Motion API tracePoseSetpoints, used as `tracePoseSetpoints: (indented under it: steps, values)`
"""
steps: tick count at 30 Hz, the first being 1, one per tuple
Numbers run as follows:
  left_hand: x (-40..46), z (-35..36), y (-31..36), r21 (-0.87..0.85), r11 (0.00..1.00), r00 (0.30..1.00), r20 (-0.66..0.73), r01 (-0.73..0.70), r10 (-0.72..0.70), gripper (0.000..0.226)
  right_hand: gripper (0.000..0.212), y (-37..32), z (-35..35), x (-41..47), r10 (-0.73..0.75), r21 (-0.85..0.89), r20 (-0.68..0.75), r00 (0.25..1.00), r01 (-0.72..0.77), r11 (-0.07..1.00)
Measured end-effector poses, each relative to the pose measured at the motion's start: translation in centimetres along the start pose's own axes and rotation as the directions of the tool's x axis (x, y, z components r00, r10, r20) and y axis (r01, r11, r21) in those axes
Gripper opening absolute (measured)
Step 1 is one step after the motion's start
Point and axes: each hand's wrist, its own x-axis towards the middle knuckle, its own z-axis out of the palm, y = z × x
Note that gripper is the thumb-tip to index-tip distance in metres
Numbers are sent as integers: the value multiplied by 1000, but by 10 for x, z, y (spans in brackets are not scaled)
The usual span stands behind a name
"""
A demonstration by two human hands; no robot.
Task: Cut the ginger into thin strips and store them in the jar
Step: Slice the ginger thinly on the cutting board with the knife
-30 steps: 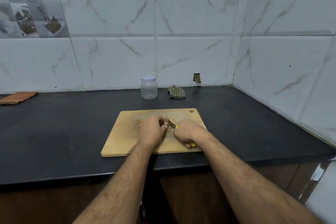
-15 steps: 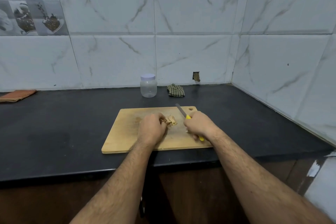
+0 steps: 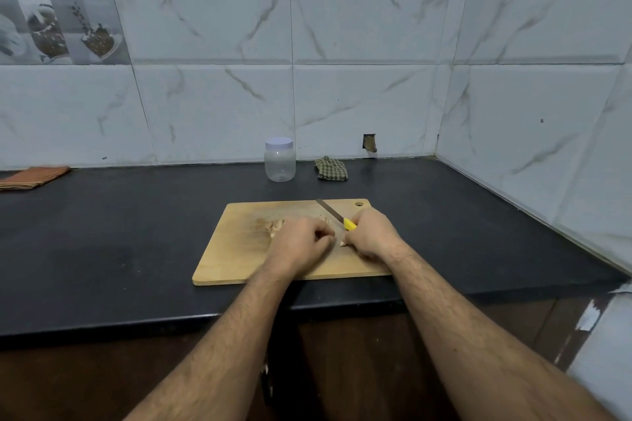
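Both of your bare forearms reached in from the near edge over a dark countertop (image 3: 102, 249) onto a wooden cutting board (image 3: 239, 249). Your left hand (image 3: 297, 244) lay knuckles up on the board with its fingers curled under; I could not tell whether it held anything. Your right hand (image 3: 371, 236) gripped the yellow handle of a knife (image 3: 337, 217), whose blade pointed away and to the left, low over the board. A small pile of ginger strips (image 3: 275, 226) lay on the board just left of your left hand. Farther back, near the tiled wall, stood a clear jar (image 3: 279, 164) with its pale lid on. A checked cloth (image 3: 331, 168) lay just right of it, and an orange cloth (image 3: 30, 177) lay far left.
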Motion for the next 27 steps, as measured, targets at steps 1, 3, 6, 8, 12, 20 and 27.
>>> tracePoseSetpoints:
  steps: [1,3,6,8,12,20,27]
  values:
    - [0,1,1,1,1000,999,32,-11,10,18,27,0,0,0,-2,6,3,1000,2,1000]
    - [0,2,3,-1,1000,998,57,-16,16,21,21,2,-1,-1,3,41,11,1000,-4,999]
    - [2,4,3,2,1000,997,73,-26,26,25,8,8,-8,-7,14,56,-3,1000,-14,998]
    - [3,6,3,-13,1000,996,85,-17,18,26,11,9,-12,-12,15,-9,-9,1000,-16,1000]
    - [6,9,6,-6,1000,996,85,26,-25,22,11,1,-15,-30,31,-189,71,997,-17,982]
    - [6,11,10,-3,998,996,65,63,-63,16,18,-10,-18,-70,63,-296,109,992,-28,955]
    - [6,13,11,-11,997,995,73,75,-74,9,16,-10,-11,-78,62,-334,101,993,-25,942]
